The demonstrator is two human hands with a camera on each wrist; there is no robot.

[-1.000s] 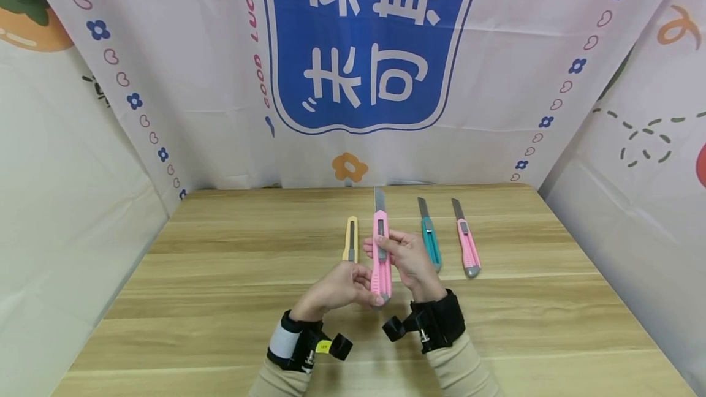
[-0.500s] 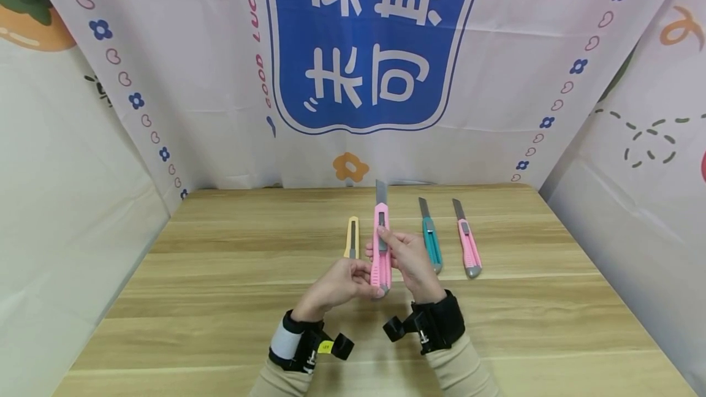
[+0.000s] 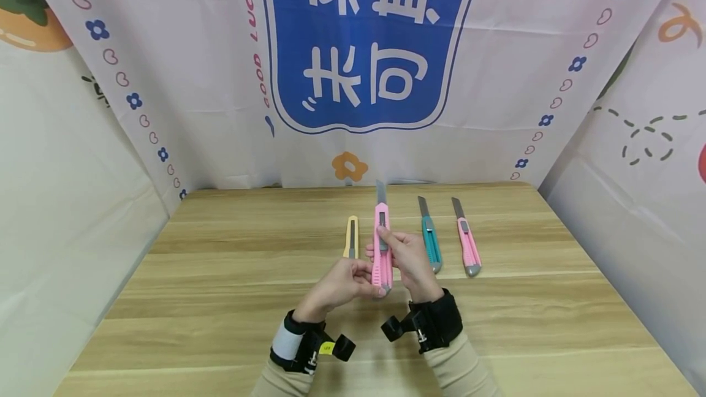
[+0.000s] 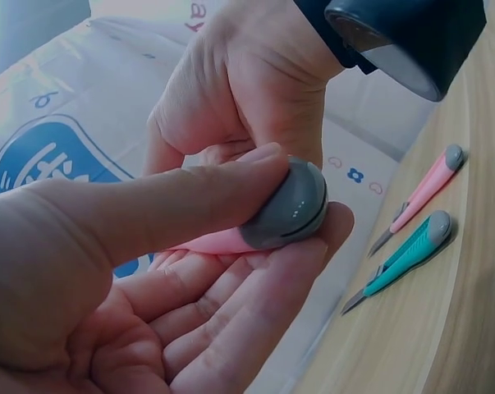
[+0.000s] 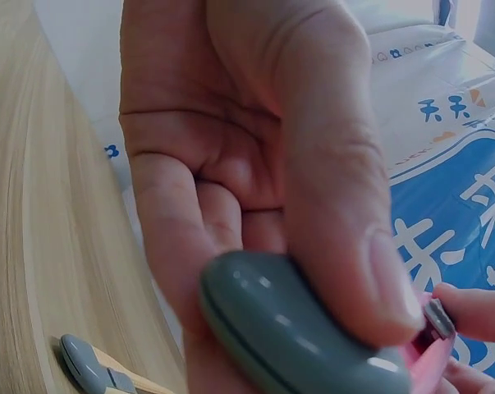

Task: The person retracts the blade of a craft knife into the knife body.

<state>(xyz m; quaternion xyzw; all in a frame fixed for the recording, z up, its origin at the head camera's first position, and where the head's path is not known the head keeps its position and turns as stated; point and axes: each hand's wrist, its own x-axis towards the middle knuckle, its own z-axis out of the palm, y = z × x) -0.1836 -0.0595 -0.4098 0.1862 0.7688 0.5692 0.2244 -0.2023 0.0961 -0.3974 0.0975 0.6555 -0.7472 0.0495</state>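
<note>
A pink utility knife [image 3: 380,219] is held above the table between both hands, its grey blade [image 3: 381,192] extended and pointing away. At its near end my left hand [image 3: 337,288] pinches the grey end cap [image 4: 292,205] between thumb and fingers. My right hand [image 3: 410,262] holds the middle of the handle, with the thumb on the slider [image 5: 438,318]. Just left of it a yellow utility knife [image 3: 352,238] lies on the table, its near end hidden by the left hand in the head view; no blade shows at its tip.
To the right, a teal utility knife [image 3: 431,241] and another pink utility knife [image 3: 468,247] lie with blades extended, pointing away. The wooden table [image 3: 220,299] ends at a printed cloth backdrop [image 3: 237,152]. More cloth hangs on both sides.
Over the last second the held pink knife and both hands have shifted slightly away from the body. Between the latest two frames they hardly move. The knives on the table stay put.
</note>
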